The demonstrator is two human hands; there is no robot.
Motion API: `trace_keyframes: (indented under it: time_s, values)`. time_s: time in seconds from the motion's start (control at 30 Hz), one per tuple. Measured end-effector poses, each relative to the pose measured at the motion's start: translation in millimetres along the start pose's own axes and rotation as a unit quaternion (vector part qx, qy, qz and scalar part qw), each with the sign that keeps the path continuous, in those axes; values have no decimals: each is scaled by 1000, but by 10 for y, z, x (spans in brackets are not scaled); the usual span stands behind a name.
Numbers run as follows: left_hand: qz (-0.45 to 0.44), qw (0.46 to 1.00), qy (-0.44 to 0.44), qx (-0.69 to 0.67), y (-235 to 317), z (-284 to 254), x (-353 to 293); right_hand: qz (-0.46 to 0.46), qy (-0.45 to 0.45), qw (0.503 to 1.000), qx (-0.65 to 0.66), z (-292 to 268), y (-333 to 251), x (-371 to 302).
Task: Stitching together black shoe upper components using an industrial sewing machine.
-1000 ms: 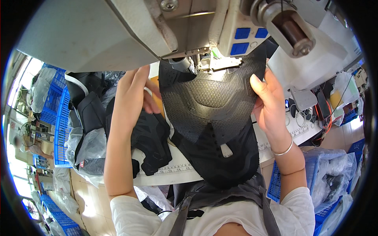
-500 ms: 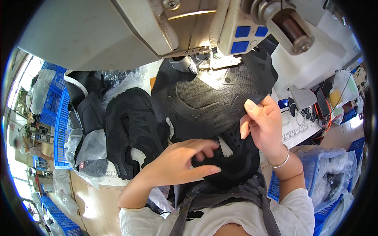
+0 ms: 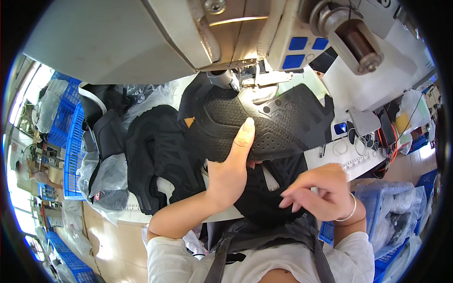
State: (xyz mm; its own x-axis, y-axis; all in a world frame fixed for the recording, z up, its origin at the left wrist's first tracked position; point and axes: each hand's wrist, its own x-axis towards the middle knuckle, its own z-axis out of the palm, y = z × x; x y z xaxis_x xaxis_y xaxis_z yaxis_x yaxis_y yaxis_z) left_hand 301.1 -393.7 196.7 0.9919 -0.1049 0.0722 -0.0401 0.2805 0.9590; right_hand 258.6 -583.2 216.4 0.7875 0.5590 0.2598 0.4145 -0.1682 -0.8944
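Observation:
A black textured shoe upper (image 3: 214, 122) with perforated patches lies spread beneath the lit needle area of a sewing machine (image 3: 236, 78). My left hand (image 3: 231, 170) grips the upper's near edge, thumb flat on top and the fingers mostly hidden underneath. Off the upper, to the lower right, my right hand (image 3: 321, 191) hovers with loosely bent fingers and nothing visible in them. Below it and to its left, another black upper (image 3: 257, 200) rests at the table's near edge. More black uppers (image 3: 158, 151) lie left of the machine work.
A thread spool (image 3: 351, 37) sits on the machine at the upper right. Cables (image 3: 361, 144) and a ruler strip (image 3: 356, 162) are on the right of the table. Blue crates (image 3: 74, 160) with plastic bags flank both sides. A black strap piece (image 3: 106, 129) lies at left.
The upper under the machine has turned and its right part has swung nearer. My right hand has let go of its edge and moved down; my left hand has moved up and taken hold.

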Motion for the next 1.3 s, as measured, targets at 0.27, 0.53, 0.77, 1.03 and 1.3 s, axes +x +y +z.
trace_keyframes:
  time_s: [0.27,0.53,0.77,1.03,1.3]
  values:
    - [20,998,59,-28,55,47,29,-43,285,926,-243,-576,403,560]
    - [44,996,56,60,103,-44,80,21,196,980,11,-654,370,597]
    - [28,999,39,8,155,-47,121,0,200,978,56,-635,377,647]
    - [39,999,19,18,198,-68,161,0,193,980,49,-647,397,643]
    - [-4,999,31,33,253,-111,223,-12,206,975,80,-581,371,635]
